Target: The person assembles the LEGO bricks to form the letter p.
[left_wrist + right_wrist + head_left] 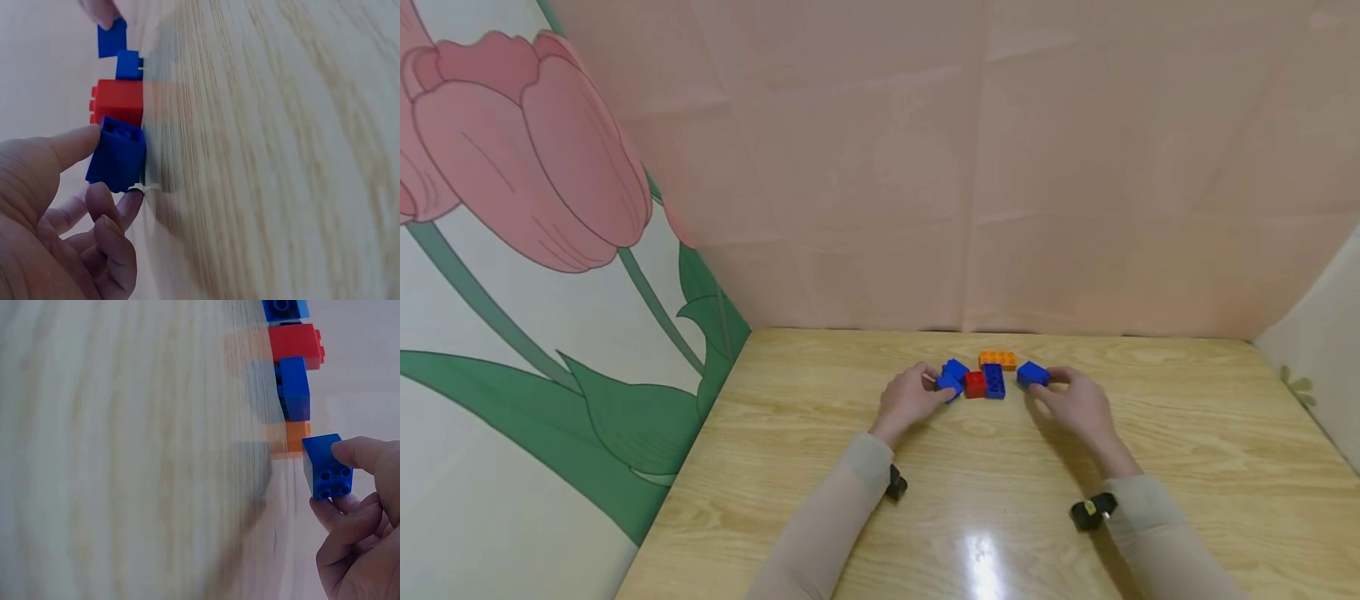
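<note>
Between the thumb and fingertips of the right hand (1078, 404) a raised blue brick (1032, 374) is pinched, apparently just clear of the counter (1000, 467), its studs turned toward the right wrist camera. By the left hand (912, 400) a tilted blue brick (117, 159) is pinched at the left end of the group, with a rear blue brick (955, 367) seen just on its far side. Between the two hands, a red brick (975, 384) is set studs up, and close along its right side a dark blue brick (994, 382) is laid with its hollow underside uppermost. Beyond that, on the far side, an orange brick (997, 359) is placed with its studs up. Whether the tilted and rear blue bricks are joined cannot be told. Should the right-hand pinch be loosened, the raised brick could be dropped, since it seems to be supported by the fingertips alone. The red brick could be shoved into the dark blue one if the tilted brick were swung rightward, so little room being left between them. The dark blue brick could also be rocked by a slight knock, as it is rested on its studs.
</note>
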Available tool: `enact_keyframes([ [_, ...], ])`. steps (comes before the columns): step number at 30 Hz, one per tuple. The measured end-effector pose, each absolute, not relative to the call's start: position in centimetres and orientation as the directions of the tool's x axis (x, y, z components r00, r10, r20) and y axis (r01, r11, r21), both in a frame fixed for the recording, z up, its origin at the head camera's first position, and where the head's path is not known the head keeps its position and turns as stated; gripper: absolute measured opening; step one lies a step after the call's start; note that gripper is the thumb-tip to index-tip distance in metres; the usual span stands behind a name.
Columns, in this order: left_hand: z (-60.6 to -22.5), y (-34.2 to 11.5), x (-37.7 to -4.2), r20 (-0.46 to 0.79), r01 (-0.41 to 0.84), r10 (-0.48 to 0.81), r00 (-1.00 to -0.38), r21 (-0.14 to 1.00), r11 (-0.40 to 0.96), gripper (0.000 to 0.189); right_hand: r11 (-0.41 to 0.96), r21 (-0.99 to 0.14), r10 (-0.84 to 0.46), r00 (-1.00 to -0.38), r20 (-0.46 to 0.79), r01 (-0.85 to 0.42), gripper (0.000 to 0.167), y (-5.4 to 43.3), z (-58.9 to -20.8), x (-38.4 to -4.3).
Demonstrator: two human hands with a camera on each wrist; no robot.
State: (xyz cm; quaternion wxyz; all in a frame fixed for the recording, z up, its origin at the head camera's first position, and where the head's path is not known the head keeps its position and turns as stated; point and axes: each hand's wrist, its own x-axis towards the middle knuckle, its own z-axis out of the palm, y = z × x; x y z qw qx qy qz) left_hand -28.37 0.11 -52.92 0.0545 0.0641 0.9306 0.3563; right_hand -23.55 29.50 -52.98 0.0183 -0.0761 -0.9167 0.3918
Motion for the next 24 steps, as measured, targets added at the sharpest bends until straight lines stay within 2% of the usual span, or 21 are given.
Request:
enact_keyframes([
  [7, -52.9, 0.0, -28.1, -0.026, 0.097, 0.159, -0.987, 0.695, 0.713, 0.035, 0.676, -0.730, 0.158, -0.987, 0.011, 0.100, 0.072, 29.8, -53.0, -23.2],
  [15, -53.0, 0.1, -27.8, -0.079, 0.028, 0.132, -0.988, 0.752, 0.659, 0.059, 0.684, -0.727, 0.155, -0.985, 0.080, 0.049, 0.069, 30.1, -52.7, -22.6],
  [24, -53.3, 0.1, -27.6, -0.064, 0.038, 0.152, -0.986, 0.809, 0.587, 0.045, 0.692, -0.721, 0.157, -0.980, 0.125, 0.019, 0.070, 30.4, -52.6, -22.0],
])
